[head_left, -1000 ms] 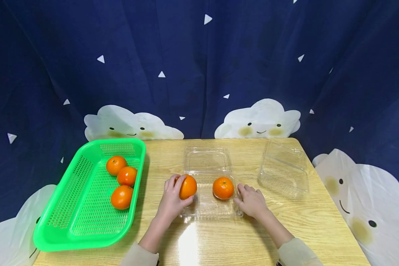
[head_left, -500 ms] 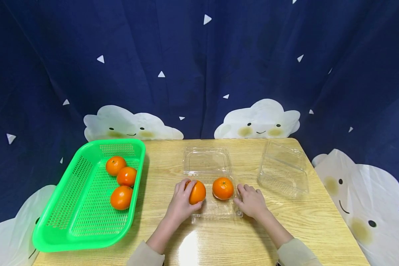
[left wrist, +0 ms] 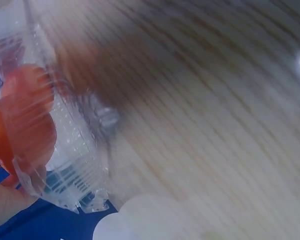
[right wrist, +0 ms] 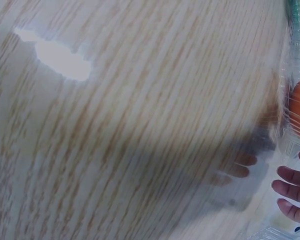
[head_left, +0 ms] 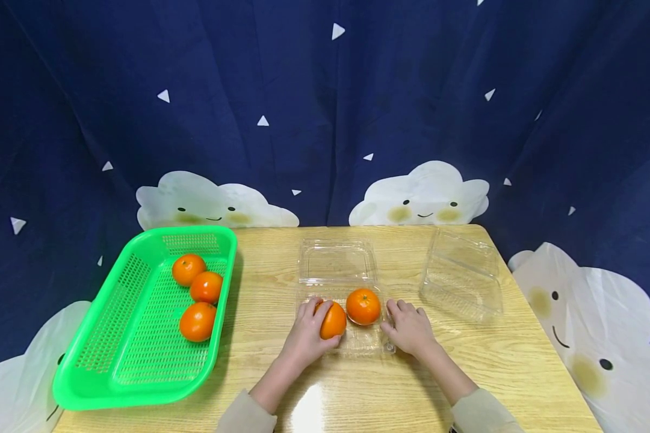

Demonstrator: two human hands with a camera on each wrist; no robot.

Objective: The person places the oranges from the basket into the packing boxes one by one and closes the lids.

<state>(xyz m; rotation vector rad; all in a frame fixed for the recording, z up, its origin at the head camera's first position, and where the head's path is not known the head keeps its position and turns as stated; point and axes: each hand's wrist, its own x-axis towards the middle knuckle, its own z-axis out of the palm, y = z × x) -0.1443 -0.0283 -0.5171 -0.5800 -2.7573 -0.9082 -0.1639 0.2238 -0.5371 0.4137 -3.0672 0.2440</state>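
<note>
My left hand [head_left: 306, 334] grips a mandarin orange [head_left: 334, 322] low over the left part of a clear plastic clamshell box [head_left: 364, 344], thumb on the near side and fingers over the top. A second mandarin orange [head_left: 363, 307] sits in the box's right part, close beside the held one. The box's lid [head_left: 336, 261] lies folded back, away from me. In the left wrist view both fruits show through the clear wall [left wrist: 75, 180]. My right hand [head_left: 410, 328] rests at the box's right edge, fingers loosely bent; the right wrist view shows its fingers [right wrist: 290, 191] holding nothing.
A green plastic basket [head_left: 146, 394] stands on the left, with several mandarin oranges [head_left: 197, 322] along its right side. Another clear clamshell box [head_left: 460, 276] stands open at the back right of the wooden table [head_left: 379, 397]. A dark blue curtain [head_left: 325, 108] hangs behind.
My left hand has carried the mandarin orange to the right and slightly toward me, from the box's left edge to beside the other fruit. My right hand has stayed in place.
</note>
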